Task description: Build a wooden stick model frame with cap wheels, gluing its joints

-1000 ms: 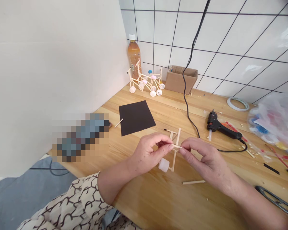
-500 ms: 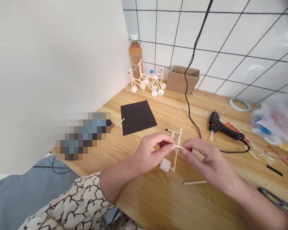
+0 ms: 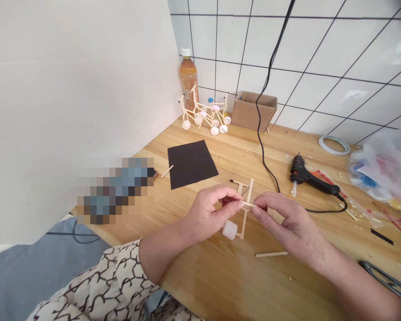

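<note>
My left hand (image 3: 209, 211) and my right hand (image 3: 284, 218) meet over the wooden table (image 3: 220, 276), each pinching one end of a short thin wooden stick (image 3: 247, 204). Under and between them lies a small stick frame (image 3: 245, 209) with a white bottle cap (image 3: 229, 230) glued at its lower end. A loose stick (image 3: 271, 254) rests on the table just below my right hand.
A black paper square (image 3: 191, 163) lies to the left. A black glue gun (image 3: 309, 178) with its cable lies to the right. Finished stick bicycles (image 3: 205, 117), a tea bottle (image 3: 188, 80) and a cardboard box (image 3: 254, 110) stand by the tiled wall. Tape roll (image 3: 334, 145), plastic bag (image 3: 384, 171) and scissors (image 3: 387, 281) are at the right.
None beyond a slight shift of the camera; both hands keep their pinch on the short stick in the same place.
</note>
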Motion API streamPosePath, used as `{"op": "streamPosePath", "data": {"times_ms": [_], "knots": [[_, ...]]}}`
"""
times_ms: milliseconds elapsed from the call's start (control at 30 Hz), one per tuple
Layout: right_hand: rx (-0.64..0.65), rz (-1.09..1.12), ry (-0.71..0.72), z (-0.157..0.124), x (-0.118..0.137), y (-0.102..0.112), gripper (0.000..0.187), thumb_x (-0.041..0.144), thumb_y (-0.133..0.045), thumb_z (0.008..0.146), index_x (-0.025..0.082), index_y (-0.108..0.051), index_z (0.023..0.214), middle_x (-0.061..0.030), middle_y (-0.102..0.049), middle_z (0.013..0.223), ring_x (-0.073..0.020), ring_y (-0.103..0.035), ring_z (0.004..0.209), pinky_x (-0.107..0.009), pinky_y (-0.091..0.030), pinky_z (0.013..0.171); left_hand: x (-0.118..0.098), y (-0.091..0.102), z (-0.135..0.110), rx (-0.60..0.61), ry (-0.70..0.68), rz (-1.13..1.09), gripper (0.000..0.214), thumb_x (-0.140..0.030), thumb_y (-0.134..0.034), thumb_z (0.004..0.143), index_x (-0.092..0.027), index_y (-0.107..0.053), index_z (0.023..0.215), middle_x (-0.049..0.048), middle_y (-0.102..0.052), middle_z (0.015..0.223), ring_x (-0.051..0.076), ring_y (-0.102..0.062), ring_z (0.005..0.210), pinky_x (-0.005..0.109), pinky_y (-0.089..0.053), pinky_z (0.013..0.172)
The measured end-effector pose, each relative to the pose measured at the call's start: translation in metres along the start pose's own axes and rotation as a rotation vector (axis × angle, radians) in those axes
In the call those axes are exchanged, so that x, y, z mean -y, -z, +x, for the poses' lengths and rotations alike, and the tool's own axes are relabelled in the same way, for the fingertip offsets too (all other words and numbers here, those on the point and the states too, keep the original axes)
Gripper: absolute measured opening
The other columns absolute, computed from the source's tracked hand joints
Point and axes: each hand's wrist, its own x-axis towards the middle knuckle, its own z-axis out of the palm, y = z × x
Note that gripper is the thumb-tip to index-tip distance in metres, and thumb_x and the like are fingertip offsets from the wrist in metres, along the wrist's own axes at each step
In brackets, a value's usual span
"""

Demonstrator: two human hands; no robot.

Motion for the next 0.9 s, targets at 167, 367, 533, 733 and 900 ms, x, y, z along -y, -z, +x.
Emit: {"op": "streamPosePath", "data": {"times_ms": [167, 367, 533, 733, 900], "knots": [[-0.002, -0.009, 0.002, 0.0002, -0.0001, 0.0002, 0.024, 0.029, -0.046, 0.091, 0.021, -0.051, 0.069, 0.0025, -0.053, 0.066, -0.0107, -0.05, 0.063, -0.025, -0.041, 0.063, -0.0004, 0.0001, 0.0004, -0.001, 0.004, 0.004, 0.005, -0.016, -0.061, 0.08, -0.012, -0.064, 0.079, 0.0022, -0.064, 0.07, 0.009, -0.056, 0.063, 0.019, -0.045, 0.058], [-0.008, -0.007, 0.009, 0.0007, -0.0001, -0.0006, 0.024, 0.03, -0.045, 0.091, 0.021, -0.051, 0.069, 0.0029, -0.052, 0.065, -0.0106, -0.049, 0.062, -0.024, -0.041, 0.062, -0.0002, 0.0004, 0.0006, 0.001, 0.016, -0.006, 0.005, -0.017, -0.061, 0.08, -0.012, -0.064, 0.08, 0.0026, -0.064, 0.071, 0.01, -0.056, 0.064, 0.019, -0.046, 0.059], [-0.017, -0.02, 0.018, 0.0013, 0.0007, -0.0004, 0.024, 0.029, -0.045, 0.09, 0.021, -0.051, 0.069, 0.0028, -0.053, 0.065, -0.0106, -0.05, 0.062, -0.024, -0.041, 0.061, 0.0004, -0.0003, -0.0001, -0.002, 0.03, -0.016, 0.006, -0.017, -0.061, 0.081, -0.012, -0.063, 0.079, 0.0025, -0.064, 0.071, 0.01, -0.056, 0.063, 0.019, -0.046, 0.058], [-0.024, -0.015, 0.016, 0.0008, 0.0007, -0.0003, 0.023, 0.03, -0.046, 0.09, 0.021, -0.051, 0.07, 0.0028, -0.052, 0.065, -0.0107, -0.05, 0.062, -0.024, -0.042, 0.061, 0.0002, -0.0001, -0.0006, 0.0, 0.023, -0.015, 0.006, -0.017, -0.061, 0.08, -0.012, -0.063, 0.08, 0.0027, -0.064, 0.072, 0.009, -0.056, 0.063, 0.019, -0.046, 0.058], [-0.026, -0.021, 0.027, 0.0007, 0.0003, -0.0005, 0.024, 0.031, -0.046, 0.09, 0.021, -0.051, 0.069, 0.0029, -0.052, 0.064, -0.0109, -0.05, 0.061, -0.025, -0.042, 0.06, -0.0013, -0.0001, 0.0004, -0.008, 0.035, -0.015, 0.005, -0.017, -0.062, 0.079, -0.012, -0.064, 0.08, 0.0032, -0.065, 0.072, 0.01, -0.057, 0.064, 0.019, -0.047, 0.059]]}}
